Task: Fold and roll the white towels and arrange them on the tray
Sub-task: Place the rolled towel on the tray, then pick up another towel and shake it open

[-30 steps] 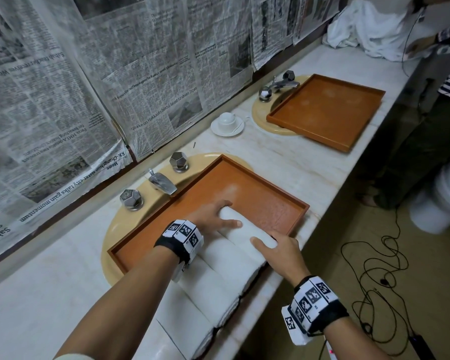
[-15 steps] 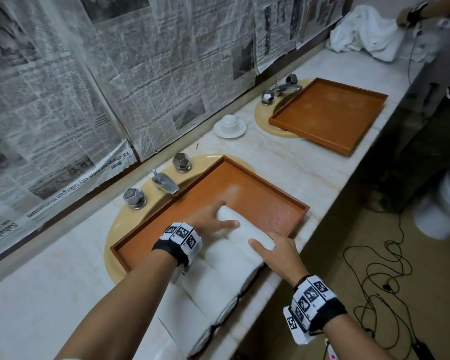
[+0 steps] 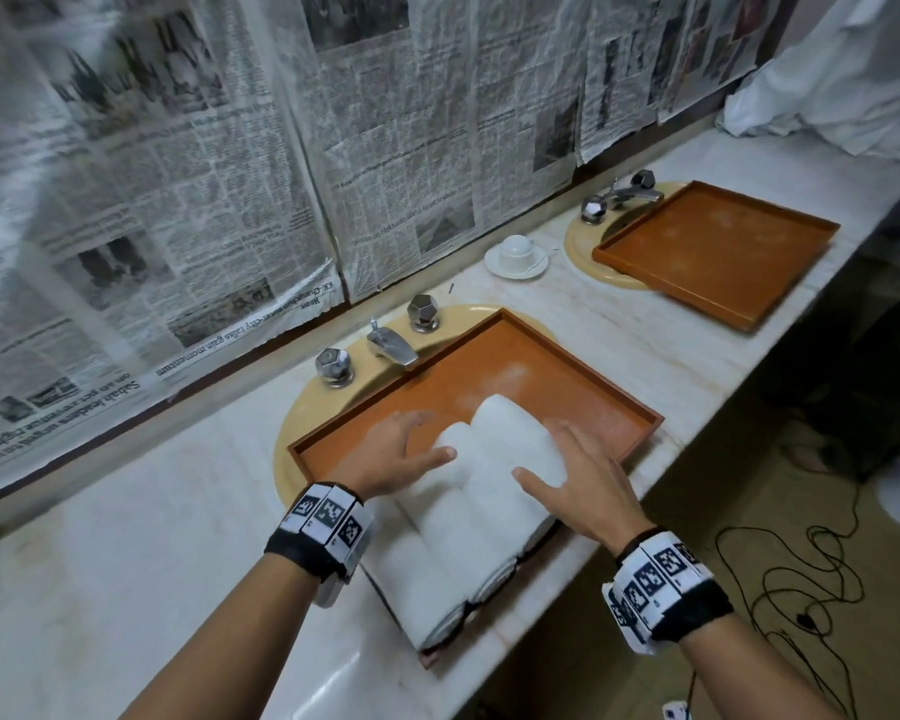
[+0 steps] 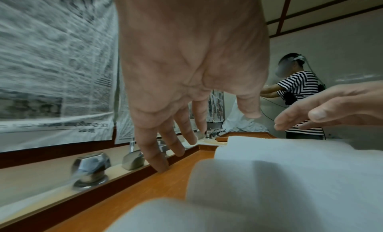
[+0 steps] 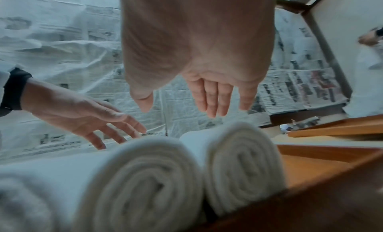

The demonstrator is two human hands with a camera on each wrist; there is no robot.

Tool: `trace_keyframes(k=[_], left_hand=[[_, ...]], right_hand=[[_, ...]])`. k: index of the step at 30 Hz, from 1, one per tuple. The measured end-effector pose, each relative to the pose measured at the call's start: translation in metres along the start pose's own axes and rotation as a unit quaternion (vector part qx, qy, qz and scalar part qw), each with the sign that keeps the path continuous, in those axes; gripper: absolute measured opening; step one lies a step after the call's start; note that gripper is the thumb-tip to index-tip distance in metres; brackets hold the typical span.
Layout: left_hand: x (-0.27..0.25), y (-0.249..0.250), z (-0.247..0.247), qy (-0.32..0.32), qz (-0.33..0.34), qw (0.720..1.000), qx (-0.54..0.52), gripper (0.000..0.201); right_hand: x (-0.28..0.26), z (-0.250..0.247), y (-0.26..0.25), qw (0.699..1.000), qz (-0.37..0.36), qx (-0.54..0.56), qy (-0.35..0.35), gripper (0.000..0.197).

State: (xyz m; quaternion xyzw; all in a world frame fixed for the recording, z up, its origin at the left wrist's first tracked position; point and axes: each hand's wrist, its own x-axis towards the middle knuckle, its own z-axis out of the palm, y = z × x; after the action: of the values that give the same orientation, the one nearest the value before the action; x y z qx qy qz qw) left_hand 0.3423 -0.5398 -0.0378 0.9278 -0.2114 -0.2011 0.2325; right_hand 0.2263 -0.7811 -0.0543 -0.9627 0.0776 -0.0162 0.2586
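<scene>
Just rolled towels [image 3: 489, 491] under hands [image 3: 494, 470]

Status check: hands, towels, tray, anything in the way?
Both hands open, left hand, right hand, above rolled towels. Three rolls side by side in near tray. Nothing blocking.

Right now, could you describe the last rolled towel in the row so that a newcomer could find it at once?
Start at the long marble counter and take the nearer orange tray, the one over the sink by the person's hands. White rolled towels lie in it side by side; the rolled towel meant is at the row's far end, under the right hand, the only one with bare tray beyond it.
</scene>
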Motion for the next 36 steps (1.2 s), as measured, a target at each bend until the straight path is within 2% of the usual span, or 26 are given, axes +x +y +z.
trace_keyframes(k=[5,10,16,21,28,36], left_hand=[[-0.067,-0.043,-0.006,0.042,-0.033,0.998,-0.015,0.079],[-0.151,-0.105,-0.016,0.097,-0.067,0.993,-0.023,0.08],[-0.266,-0.183,-0.018,0.145,-0.149,0.977,-0.049,0.078],[-0.351,-0.235,-0.013,0.177,-0.217,0.959,-0.051,0.078],[-0.43,-0.283,-0.002,0.24,-0.297,0.923,-0.053,0.075],[-0.478,-0.329,0.001,0.282,-0.379,0.879,-0.067,0.081]], right_hand=[[-0.009,0.021,-0.054,0.997,-0.062,-0.021,-0.031,0.079],[-0.03,0.052,-0.122,0.989,-0.132,-0.042,-0.048,0.076],[-0.066,0.114,-0.21,0.973,-0.202,-0.042,-0.1,0.085],[-0.099,0.163,-0.284,0.952,-0.273,-0.047,-0.131,0.08],[-0.125,0.216,-0.363,0.917,-0.343,-0.042,-0.2,0.081],[-0.137,0.269,-0.431,0.872,-0.415,-0.045,-0.257,0.076]])
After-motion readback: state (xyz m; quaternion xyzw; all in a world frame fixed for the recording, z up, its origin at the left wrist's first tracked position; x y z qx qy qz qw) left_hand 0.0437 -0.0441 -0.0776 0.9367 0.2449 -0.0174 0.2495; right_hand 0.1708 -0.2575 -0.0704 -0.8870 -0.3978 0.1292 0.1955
